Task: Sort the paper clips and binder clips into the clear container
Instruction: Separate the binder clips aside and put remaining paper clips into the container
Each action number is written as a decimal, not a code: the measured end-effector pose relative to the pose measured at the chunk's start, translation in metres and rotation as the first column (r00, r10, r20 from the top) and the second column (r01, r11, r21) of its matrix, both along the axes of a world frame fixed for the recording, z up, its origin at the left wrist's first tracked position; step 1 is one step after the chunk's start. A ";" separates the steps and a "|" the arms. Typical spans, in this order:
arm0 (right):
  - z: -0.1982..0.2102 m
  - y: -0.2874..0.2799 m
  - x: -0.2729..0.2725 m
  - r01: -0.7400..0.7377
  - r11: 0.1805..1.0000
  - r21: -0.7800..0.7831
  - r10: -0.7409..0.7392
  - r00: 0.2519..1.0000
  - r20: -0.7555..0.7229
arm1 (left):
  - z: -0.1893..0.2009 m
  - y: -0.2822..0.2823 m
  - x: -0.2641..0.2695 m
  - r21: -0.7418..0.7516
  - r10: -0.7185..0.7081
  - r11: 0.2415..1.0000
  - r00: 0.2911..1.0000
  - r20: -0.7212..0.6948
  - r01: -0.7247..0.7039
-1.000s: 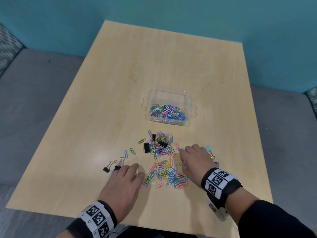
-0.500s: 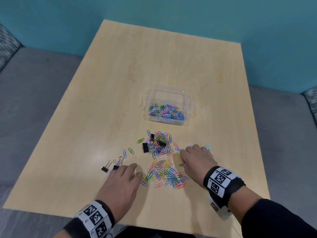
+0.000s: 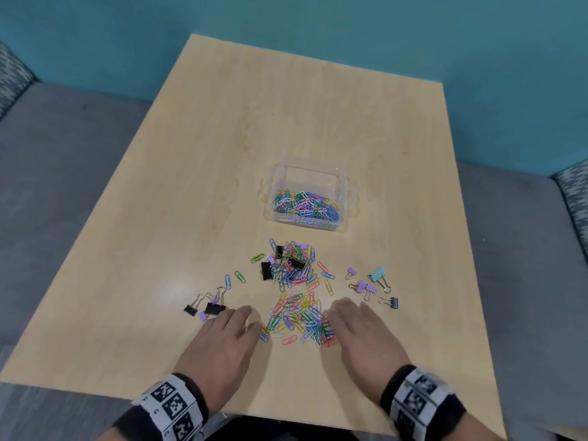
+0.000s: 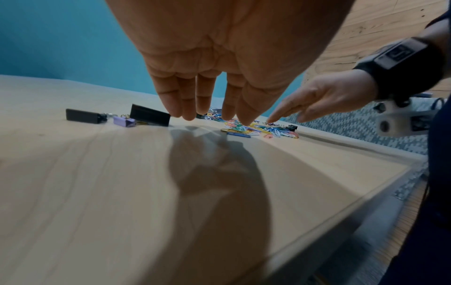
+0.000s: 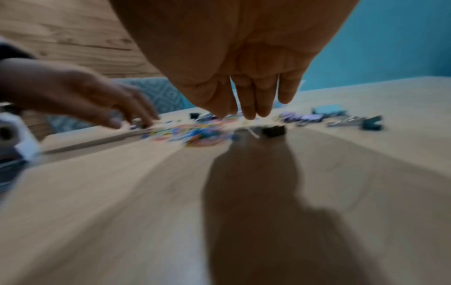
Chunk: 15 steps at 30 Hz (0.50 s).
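- wooden table point(image 3: 197, 186) lay bare toward its far edge, beyond the container point(image 3: 308, 198), which held paper clips.
- left hand point(image 3: 222, 342) and right hand point(image 3: 362, 332), fingers straight, gripping nothing, flanked the near clips point(image 3: 299, 319).

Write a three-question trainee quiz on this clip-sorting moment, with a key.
1. True or false: the clear container already holds binder clips.
2. Which colour is the largest binder clip in the group to the right of the piles? A) teal B) black C) purple
3. Fill in: the left hand and right hand flank the near pile of ____ clips.

Key: 1 false, only paper clips show inside; 2 A; 3 paper.
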State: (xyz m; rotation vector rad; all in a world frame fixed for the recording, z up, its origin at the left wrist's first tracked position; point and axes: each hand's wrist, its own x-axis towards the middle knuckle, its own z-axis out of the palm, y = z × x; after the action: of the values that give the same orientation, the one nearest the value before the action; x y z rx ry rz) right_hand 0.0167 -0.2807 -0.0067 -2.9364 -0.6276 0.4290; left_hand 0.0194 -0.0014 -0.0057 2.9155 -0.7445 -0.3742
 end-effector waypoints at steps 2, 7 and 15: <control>-0.006 0.012 -0.014 -0.033 0.999 -0.033 0.032 0.999 -0.042 | 0.002 -0.004 0.000 -0.010 -0.011 1.000 1.000 -0.008 0.011; -0.005 0.024 0.016 0.046 0.999 0.006 -0.046 0.999 0.015 | 0.001 -0.011 0.005 0.033 -0.001 0.999 0.997 -0.073 0.003; -0.010 0.035 0.029 0.040 0.980 -0.195 -0.062 0.992 -0.111 | -0.010 -0.019 0.030 0.132 0.115 0.986 0.987 -0.113 -0.099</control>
State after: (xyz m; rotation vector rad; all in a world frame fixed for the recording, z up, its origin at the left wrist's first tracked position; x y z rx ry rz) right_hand 0.0455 -0.2452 -0.0168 -3.0704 -0.5217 0.6862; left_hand 0.0498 -0.0201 -0.0154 3.0008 -0.5639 -0.6002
